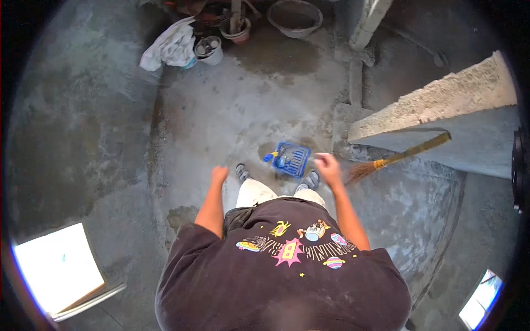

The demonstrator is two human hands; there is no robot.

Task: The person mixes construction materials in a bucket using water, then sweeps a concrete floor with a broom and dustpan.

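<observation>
I look straight down at my dark printed T-shirt and my feet on a wet concrete floor. A blue slatted plastic dustpan (291,158) lies on the floor just ahead of my shoes. My left hand (220,175) hangs to the left of my legs, fingers curled, holding nothing. Blurred by motion, my right hand (327,166) is beside the dustpan's right edge, fingers apart and empty. Close to that hand are the bristles of a broom (397,157), which leans against a concrete wall.
A rough concrete wall (441,102) runs along the right. At the back stand a grey basin (295,17), small buckets (210,51) and a white cloth (171,47). Bright openings show at lower left (58,267) and lower right.
</observation>
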